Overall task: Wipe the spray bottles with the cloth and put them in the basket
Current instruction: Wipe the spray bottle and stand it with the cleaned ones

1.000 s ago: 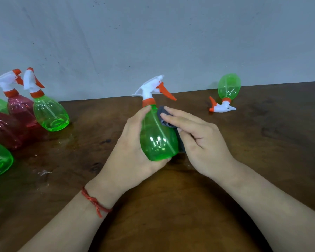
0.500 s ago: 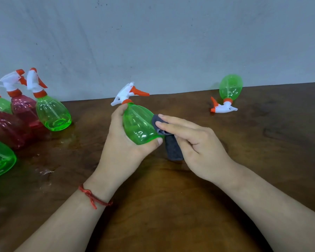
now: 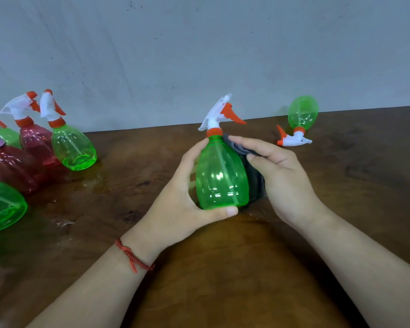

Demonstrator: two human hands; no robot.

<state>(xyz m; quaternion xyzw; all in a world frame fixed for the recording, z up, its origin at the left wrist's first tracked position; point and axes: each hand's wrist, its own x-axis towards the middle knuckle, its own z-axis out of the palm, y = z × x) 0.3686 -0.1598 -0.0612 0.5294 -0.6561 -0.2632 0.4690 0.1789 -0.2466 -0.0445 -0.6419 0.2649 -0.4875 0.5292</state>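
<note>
1. Left hand (image 3: pixel 175 197) grips the green spray bottle (image 3: pixel 220 176): thumb hooked under the base, fingers wrapped round the far side up to the shoulder. Firm hold, nothing loose.
2. Right hand (image 3: pixel 282 176) pinches a fold of the dark grey cloth (image 3: pixel 255 183) between thumb and forefinger and presses it to the bottle's right flank, up near the orange collar.
3. The bottle is upright, tilted slightly, nozzle pointing right, just above the table (image 3: pixel 223 268) at centre.
4. Step as I read it: mid-wipe on this bottle. I can't tell how far the cloth reaches behind it, since the body hides that side.
5. Next move calls for turning the bottle in the left hand so the cloth covers the uncleaned faces, then carrying it to the basket, which is out of view.
6. Both forearms come in low from the near edge and converge on the bottle, wrists roughly level.
7. Further out: a cluster of bottles (image 3: pixel 72 147) at far left, and a fallen green bottle (image 3: pixel 302 113) lying by the wall to the right.
</note>
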